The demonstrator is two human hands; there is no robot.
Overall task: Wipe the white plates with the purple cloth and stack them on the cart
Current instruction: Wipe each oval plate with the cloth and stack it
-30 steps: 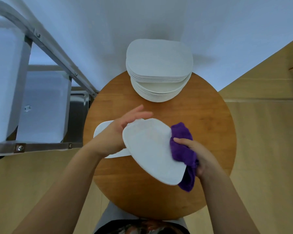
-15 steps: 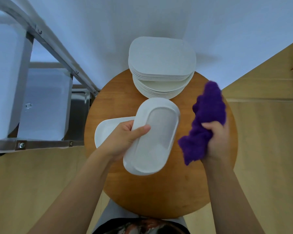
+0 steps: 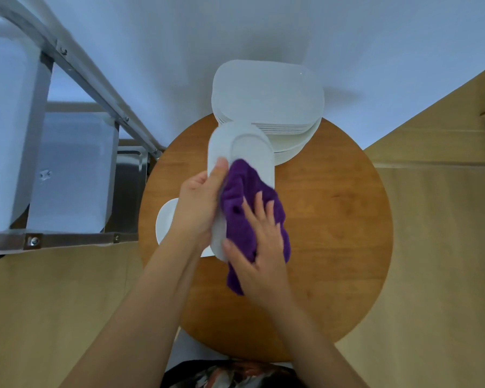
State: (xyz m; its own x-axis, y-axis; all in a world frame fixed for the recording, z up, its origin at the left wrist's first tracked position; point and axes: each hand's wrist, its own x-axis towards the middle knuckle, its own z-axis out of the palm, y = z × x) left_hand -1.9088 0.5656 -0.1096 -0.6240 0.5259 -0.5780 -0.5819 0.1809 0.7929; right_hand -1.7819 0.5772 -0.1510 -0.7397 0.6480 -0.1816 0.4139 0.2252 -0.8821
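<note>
Purple cloth point(image 3: 252, 208), white plates point(image 3: 266, 93), brown wood table point(image 3: 333, 219).

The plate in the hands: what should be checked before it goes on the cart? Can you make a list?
1. Left hand grips the plate: ok.
2. Right hand presses the purple cloth onto the plate: ok.
3. Plate wiped all over: cannot tell, the far end is uncovered.
4. Room on the cart shelf: cannot tell.
5. Stack on the table sits steady: ok.
6. Other plate under the left hand stays flat: ok.
</note>
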